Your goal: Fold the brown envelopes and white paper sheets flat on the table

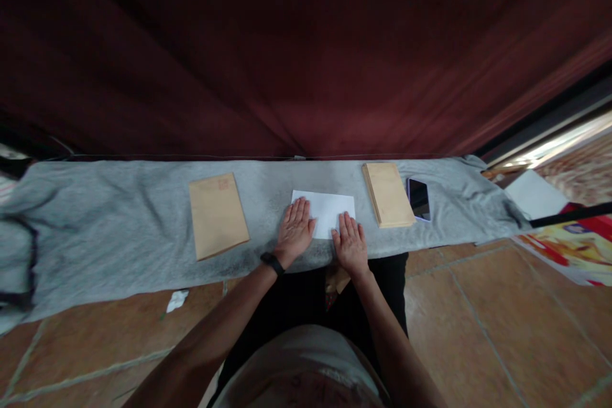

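A white sheet of paper (326, 209) lies on the grey cloth (119, 223) straight ahead of me. My left hand (294, 230) rests flat on the sheet's left edge, fingers stretched out, with a black band on the wrist. My right hand (350, 243) lies flat on the sheet's lower right part, fingers also stretched out. Neither hand holds anything. A single brown envelope (217, 215) lies to the left of my hands. A stack of brown envelopes (387, 194) lies to the right.
A dark phone (419, 199) lies on the cloth beside the stack. A dark red curtain (306, 51) hangs behind the cloth. A scrap of white paper (176, 300) lies on the tiled floor. Colourful printed material (568, 242) and a white sheet (536, 195) sit at right.
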`<state>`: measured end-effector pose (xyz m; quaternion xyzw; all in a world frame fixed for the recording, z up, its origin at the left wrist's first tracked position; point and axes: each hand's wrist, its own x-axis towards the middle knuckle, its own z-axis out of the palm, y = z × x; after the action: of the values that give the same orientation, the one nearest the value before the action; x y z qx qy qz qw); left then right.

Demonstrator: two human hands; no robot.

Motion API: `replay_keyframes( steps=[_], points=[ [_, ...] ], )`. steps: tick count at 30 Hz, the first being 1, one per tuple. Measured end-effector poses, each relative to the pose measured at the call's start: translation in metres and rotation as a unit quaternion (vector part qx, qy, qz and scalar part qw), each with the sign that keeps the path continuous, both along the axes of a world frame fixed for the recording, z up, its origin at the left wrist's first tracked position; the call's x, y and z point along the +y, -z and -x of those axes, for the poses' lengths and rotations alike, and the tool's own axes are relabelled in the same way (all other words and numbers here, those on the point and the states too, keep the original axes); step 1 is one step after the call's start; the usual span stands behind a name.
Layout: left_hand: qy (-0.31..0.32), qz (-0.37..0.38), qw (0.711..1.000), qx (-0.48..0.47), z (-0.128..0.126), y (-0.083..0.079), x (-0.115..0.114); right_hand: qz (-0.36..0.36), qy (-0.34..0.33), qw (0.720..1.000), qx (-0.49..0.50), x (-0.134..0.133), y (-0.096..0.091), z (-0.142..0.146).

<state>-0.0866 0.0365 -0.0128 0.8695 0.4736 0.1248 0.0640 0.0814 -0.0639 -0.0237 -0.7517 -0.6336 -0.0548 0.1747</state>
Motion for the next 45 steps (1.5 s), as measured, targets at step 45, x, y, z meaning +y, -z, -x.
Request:
replay_keyframes(
  steps=[45],
  points=[
    [-0.024,-0.006,1.0,-0.004,-0.001,0.005,0.029,-0.002,0.029,1.0,0.009,0.046,0.005,-0.021]
  ],
)
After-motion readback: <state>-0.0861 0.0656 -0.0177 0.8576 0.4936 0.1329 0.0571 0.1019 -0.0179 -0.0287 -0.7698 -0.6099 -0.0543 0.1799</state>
